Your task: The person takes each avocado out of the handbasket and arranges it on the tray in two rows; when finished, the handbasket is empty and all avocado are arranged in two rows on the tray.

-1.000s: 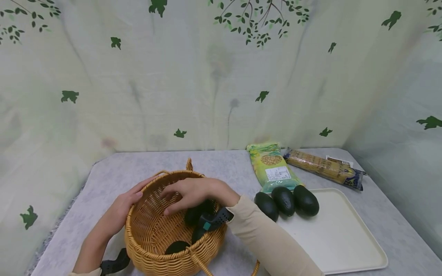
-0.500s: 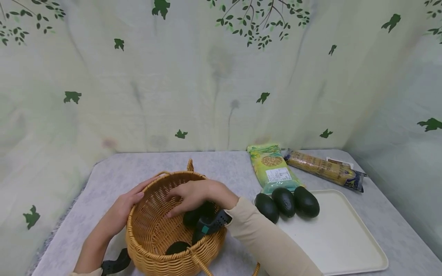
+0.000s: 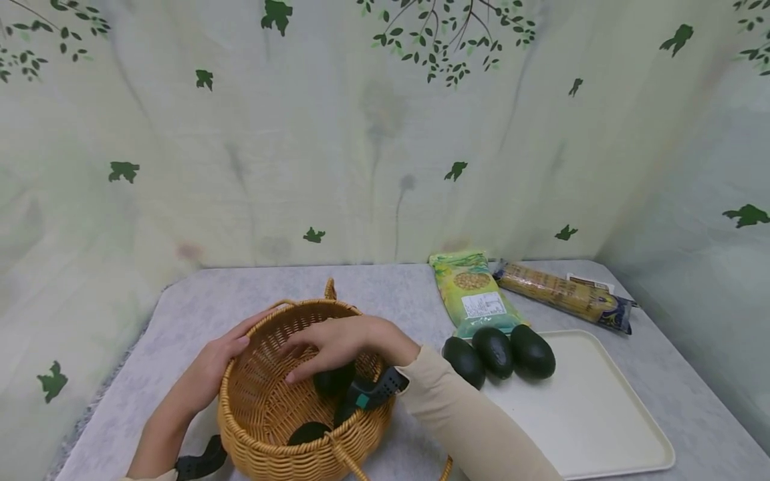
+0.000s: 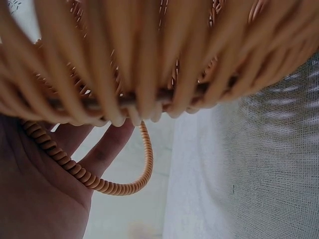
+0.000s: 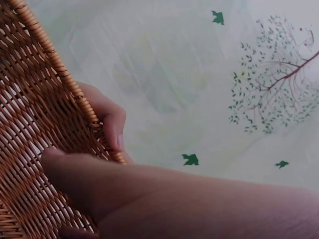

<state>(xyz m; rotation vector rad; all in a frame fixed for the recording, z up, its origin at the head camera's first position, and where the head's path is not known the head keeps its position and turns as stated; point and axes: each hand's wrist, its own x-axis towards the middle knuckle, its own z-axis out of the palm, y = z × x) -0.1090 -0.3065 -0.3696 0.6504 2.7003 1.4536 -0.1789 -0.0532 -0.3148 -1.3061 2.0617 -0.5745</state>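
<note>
My left hand [image 3: 210, 364] grips the left side of a round wicker basket [image 3: 303, 454], thumb over the rim and fingers outside. In the left wrist view, a looped basket handle [image 4: 114, 188] crosses the palm of that hand. My right hand [image 3: 337, 344] reaches inside the basket with its fingers loosely bent and partly hidden; nothing shows in its grasp. Below its palm lies a dark avocado [image 3: 333, 382], partly covered by the hand. Another avocado [image 3: 309, 432] rests near the basket's front wall. The right wrist view shows the right thumb [image 5: 52, 154] against the woven inside.
On the right, three avocados [image 3: 494, 351] sit at the back left corner of a cream tray [image 3: 577, 414]. Behind them lie a green and yellow bag [image 3: 472, 290] with a white label and a long packet of pasta [image 3: 565, 294]. A printed curtain [image 3: 361, 133] stands behind.
The avocado under my right hand has shifted slightly left and toward the front of the basket. The right hand moves only slightly; the left hand keeps its place on the rim.
</note>
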